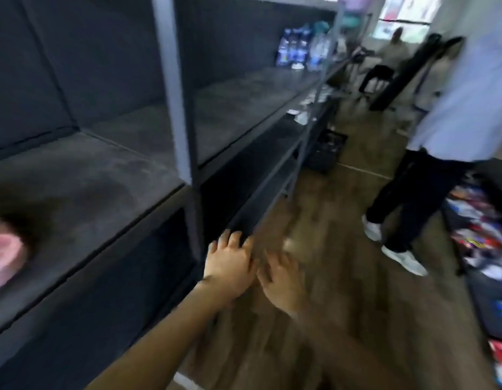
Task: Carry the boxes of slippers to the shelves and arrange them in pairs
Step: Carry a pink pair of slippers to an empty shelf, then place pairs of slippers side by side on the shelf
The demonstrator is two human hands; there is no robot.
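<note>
Beside the dark shelves, a person's left hand and blurred right hand reach forward side by side, fingers loosely spread and empty, likely to fetch a slipper box, none clearly visible; a pink blur lies on the shelf.

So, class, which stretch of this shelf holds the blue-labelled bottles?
The far stretch, past the grey upright; the bottles stand at its far end. The near stretch bears a blurred pink thing instead.
</note>
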